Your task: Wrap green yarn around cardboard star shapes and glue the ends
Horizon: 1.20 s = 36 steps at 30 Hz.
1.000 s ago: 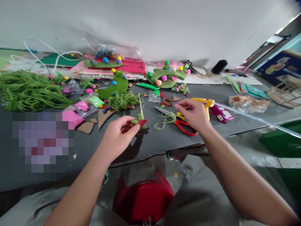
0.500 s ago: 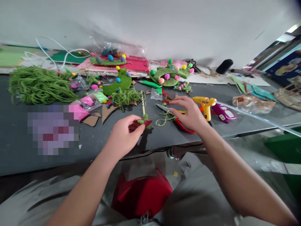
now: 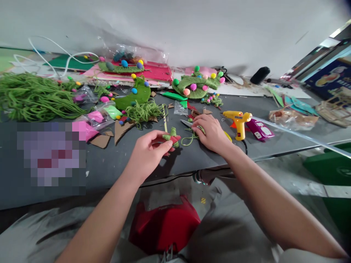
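My left hand (image 3: pixel 149 151) pinches a small red piece (image 3: pixel 174 138) with green yarn wound around it in a cross shape, held above the front of the table. To its right, my right hand (image 3: pixel 210 131) is lowered over a pair of scissors (image 3: pixel 187 123), fingers curled down around them. The pointed blades stick out to the left, and the red handles are hidden under the hand. A loose strand of green yarn (image 3: pixel 188 141) loops out beside the thumb. Behind the left hand lies a thin striped pale stick (image 3: pixel 165 118).
A yellow glue gun (image 3: pixel 239 122) and a purple packet (image 3: pixel 260 129) lie on the right. Green yarn (image 3: pixel 35 96), cardboard scraps (image 3: pixel 123 129) and yarn-wrapped shapes with pompoms (image 3: pixel 137 96) spread across the left and back. A red stool (image 3: pixel 164 228) is below the table.
My right hand has come down and left onto the scissors, its fingers curling, so the red handles no longer show. The left hand has turned the wrapped piece slightly.
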Each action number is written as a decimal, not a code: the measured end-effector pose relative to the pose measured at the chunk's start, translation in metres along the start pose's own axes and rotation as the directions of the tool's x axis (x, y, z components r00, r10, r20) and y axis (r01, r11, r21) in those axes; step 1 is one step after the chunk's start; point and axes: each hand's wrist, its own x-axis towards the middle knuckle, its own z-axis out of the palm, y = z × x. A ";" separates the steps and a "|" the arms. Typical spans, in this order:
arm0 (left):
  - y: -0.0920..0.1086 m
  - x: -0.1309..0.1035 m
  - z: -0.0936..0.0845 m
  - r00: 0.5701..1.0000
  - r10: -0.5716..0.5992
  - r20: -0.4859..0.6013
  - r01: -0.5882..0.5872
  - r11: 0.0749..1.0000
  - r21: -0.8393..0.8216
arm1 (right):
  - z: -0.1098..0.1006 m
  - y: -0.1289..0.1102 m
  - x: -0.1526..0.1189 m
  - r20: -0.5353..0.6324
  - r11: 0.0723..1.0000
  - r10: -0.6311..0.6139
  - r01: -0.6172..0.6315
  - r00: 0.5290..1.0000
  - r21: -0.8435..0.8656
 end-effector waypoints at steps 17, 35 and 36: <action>-0.012 0.014 0.010 0.994 0.106 -0.011 -0.105 0.994 0.038 | -0.021 -0.029 -0.013 -0.069 0.862 0.057 -0.014 0.996 0.507; -0.018 0.013 0.010 0.996 0.066 0.063 -0.068 0.997 0.032 | -0.018 -0.058 -0.021 -0.075 0.821 0.022 0.024 0.997 0.570; -0.018 0.013 0.010 0.997 0.060 0.050 -0.060 0.998 0.010 | -0.018 -0.059 -0.022 -0.077 0.820 0.028 0.021 0.997 0.572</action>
